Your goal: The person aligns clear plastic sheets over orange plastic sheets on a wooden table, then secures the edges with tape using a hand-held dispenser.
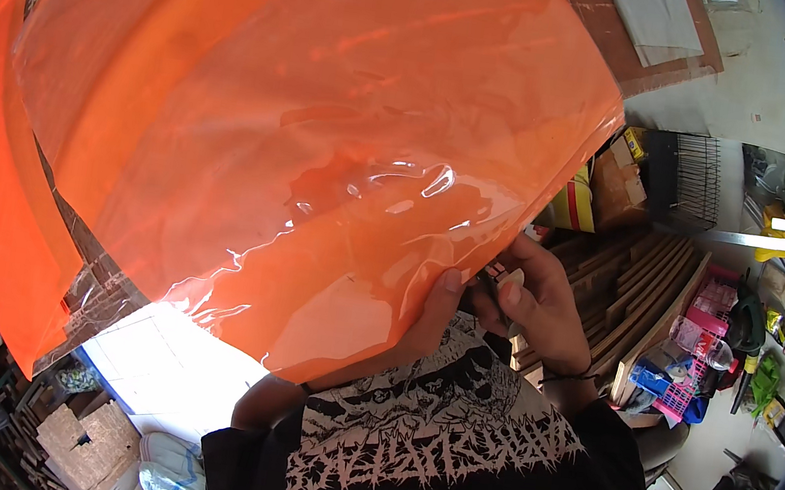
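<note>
A large glossy orange plastic sheet [398, 127] fills the upper left and middle, its surface wrinkled and shining. My left hand [430, 321] grips its lower right edge; the thumb lies on top, and the other fingers are hidden behind the sheet. Just to the right, my right hand [552, 311] is closed near that same edge, thumb and fingers pinched around something small, partly pale and partly dark, that I cannot make out. Beyond the sheet's left side is a second, matte orange piece [5, 214], with a brown strip [100, 281] showing between them.
Long wooden strips [640, 288] are stacked at the right, beside a pink basket [715, 297] with a clear bottle [702, 343]. A wire rack [696, 181] stands farther back. At the lower left are a wooden block [94, 444] and a white plastic-wrapped bundle [172, 471].
</note>
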Demonstrator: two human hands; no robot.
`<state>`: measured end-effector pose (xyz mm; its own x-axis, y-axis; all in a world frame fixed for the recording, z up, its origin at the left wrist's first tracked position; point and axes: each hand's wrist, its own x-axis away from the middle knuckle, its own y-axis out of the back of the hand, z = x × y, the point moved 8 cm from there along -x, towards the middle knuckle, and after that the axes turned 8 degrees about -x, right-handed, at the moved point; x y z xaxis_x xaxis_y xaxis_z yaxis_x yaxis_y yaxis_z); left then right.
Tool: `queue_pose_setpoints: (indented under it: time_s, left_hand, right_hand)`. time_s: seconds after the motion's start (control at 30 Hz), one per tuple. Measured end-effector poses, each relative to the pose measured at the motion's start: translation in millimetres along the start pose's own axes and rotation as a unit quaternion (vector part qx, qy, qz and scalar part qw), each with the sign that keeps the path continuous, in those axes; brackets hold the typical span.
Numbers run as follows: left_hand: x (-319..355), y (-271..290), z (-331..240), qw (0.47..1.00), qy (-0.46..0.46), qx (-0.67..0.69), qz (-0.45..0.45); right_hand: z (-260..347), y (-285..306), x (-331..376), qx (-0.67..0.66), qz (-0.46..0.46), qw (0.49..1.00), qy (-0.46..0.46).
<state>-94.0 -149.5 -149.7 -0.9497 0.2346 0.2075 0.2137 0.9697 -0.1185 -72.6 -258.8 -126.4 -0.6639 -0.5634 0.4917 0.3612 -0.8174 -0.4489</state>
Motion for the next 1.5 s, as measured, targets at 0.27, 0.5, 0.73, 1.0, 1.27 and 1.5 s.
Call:
queue_pose_setpoints:
  time_s: [0.27,0.5,0.73,1.0,1.27,1.5]
  left_hand:
    - [5.5,12.2,-3.2,0.999,-0.025,0.0,0.02]
    - [8.3,18.8,-1.9,0.999,-0.031,0.002,0.036]
    - [9.2,24.3,0.4,0.999,-0.031,-0.003,0.04]
    - [11.1,27.0,2.7,0.998,-0.034,-0.003,0.046]
    - [7.9,22.4,-0.3,0.998,-0.04,-0.001,0.051]
    - [5.5,17.4,-1.1,0.998,-0.039,0.004,0.051]
  right_hand:
    - [-1.8,1.7,-3.9,-0.043,-0.041,0.998,0.002]
    - [0.7,1.3,-7.1,-0.02,-0.049,0.999,0.008]
    - [1.8,2.4,-8.0,-0.007,-0.067,0.998,0.017]
    - [2.2,1.3,-6.9,-0.033,-0.05,0.998,0.027]
    - [4.0,0.0,-7.2,-0.034,-0.049,0.998,0.023]
    - [3.1,0.6,-9.7,-0.013,-0.059,0.998,0.017]
